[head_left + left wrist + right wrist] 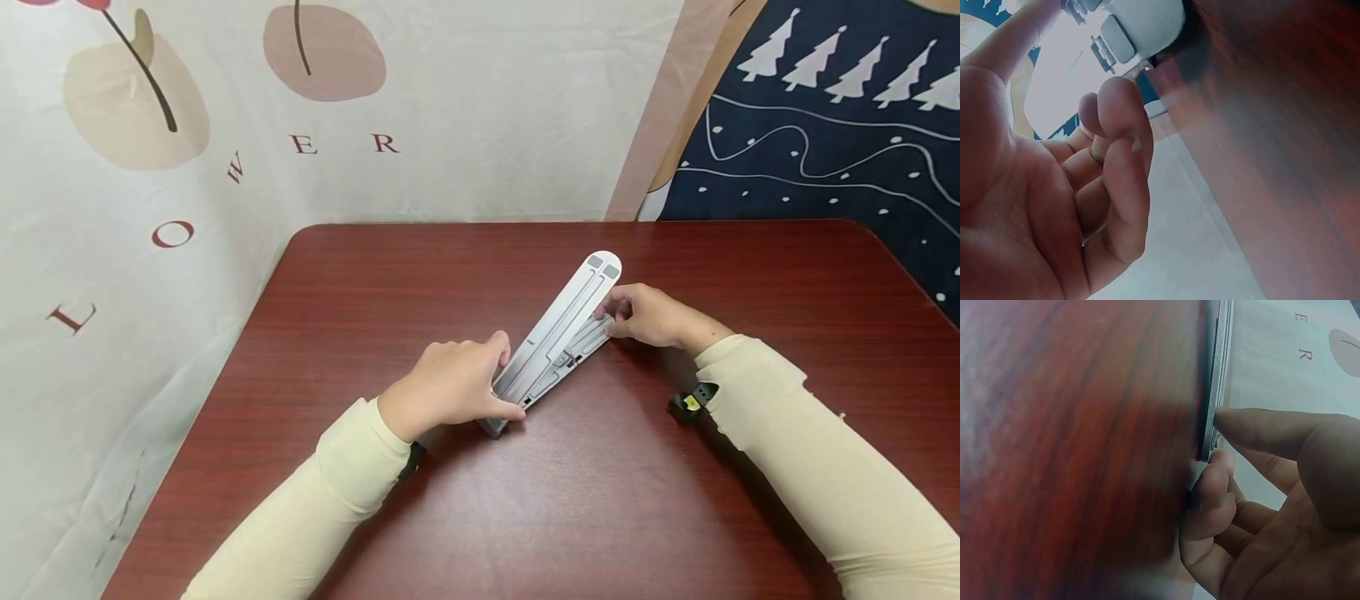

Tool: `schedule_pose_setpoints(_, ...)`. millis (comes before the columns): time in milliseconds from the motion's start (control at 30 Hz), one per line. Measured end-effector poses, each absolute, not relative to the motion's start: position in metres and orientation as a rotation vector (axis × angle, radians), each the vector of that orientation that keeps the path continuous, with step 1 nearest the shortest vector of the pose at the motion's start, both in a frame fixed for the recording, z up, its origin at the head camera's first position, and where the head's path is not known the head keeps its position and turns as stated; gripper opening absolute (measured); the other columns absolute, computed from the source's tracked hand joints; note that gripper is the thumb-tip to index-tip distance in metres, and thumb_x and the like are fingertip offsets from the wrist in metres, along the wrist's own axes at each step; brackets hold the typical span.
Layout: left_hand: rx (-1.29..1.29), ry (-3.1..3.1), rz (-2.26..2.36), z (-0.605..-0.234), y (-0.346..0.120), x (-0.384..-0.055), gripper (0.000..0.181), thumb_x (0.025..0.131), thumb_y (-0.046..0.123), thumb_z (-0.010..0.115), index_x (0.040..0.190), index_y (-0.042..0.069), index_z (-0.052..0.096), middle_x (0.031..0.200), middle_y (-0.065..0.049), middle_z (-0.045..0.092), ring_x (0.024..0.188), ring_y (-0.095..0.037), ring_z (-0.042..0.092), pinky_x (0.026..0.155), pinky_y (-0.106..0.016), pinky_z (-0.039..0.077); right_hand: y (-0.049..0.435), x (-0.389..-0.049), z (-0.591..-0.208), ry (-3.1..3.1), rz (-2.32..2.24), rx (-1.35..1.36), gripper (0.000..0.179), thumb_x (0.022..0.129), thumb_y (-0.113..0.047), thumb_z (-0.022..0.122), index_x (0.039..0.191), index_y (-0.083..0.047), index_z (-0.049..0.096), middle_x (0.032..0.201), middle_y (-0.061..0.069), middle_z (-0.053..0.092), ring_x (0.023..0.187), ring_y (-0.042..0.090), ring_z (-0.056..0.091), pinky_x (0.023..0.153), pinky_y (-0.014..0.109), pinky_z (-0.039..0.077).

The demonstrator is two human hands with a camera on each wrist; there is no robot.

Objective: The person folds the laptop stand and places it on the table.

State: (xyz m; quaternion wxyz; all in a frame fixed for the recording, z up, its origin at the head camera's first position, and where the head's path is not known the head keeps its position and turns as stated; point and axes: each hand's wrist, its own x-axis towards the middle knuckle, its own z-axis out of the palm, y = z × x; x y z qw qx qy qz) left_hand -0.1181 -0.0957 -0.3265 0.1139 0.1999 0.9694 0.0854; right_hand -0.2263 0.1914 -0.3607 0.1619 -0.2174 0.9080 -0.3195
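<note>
A folding silver laptop stand (558,329) sits at an angle on the table, its upper arm raised from its lower arm at the far end. My left hand (457,379) grips the near, hinged end, thumb on the front side and fingers behind. In the left wrist view the thumb reaches the stand (1150,22), which shows grey pads, and the fingers are curled. At the far end, my right hand (648,317) pinches the tip of the lower arm. The right wrist view shows the thumb against the stand's thin edge (1215,387), fingertips just below its end.
The dark red wooden table (630,517) extends around both hands. A pale printed cloth (480,125) hangs behind and to the left, and a navy cloth with white trees (825,150) hangs at the right. A black strap device (686,406) is at the right wrist.
</note>
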Motion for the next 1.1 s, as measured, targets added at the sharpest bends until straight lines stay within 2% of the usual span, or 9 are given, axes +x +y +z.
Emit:
schedule_pose_setpoints(600,0.538,2.837,0.273,-0.323,-0.106,-0.126,0.059,0.072,0.059,0.082,0.108,0.024,0.051,0.07,0.011,0.059,0.071,-0.014,0.058,0.068,-0.04,0.046,0.2,-0.217,-0.358,2.563,-0.906,-0.638,0.015,0.085,-0.001,0.072,0.098,-0.007,0.066,0.071,0.003,0.052,0.067,0.015,0.049,0.063,0.028,0.039)
schedule_pose_setpoints(833,0.526,2.822,0.311,-0.318,-0.107,-0.128,0.059,0.073,0.055,0.084,0.111,0.024,0.052,0.069,0.02,0.061,0.071,-0.007,0.059,0.073,-0.041,0.048,0.205,-0.213,-0.357,2.551,-0.911,-0.639,0.015,0.086,-0.001,0.072,0.097,-0.007,0.065,0.069,0.002,0.052,0.065,0.015,0.049,0.062,0.027,0.039)
schedule_pose_setpoints(1100,0.518,2.838,0.348,-0.316,-0.109,-0.132,0.057,0.073,0.048,0.086,0.115,0.024,0.056,0.074,0.017,0.062,0.07,-0.004,0.058,0.074,-0.041,0.048,0.209,-0.205,-0.356,2.539,-0.903,-0.609,0.015,0.086,-0.001,0.072,0.098,-0.009,0.066,0.072,0.004,0.052,0.07,0.018,0.049,0.063,0.03,0.04)
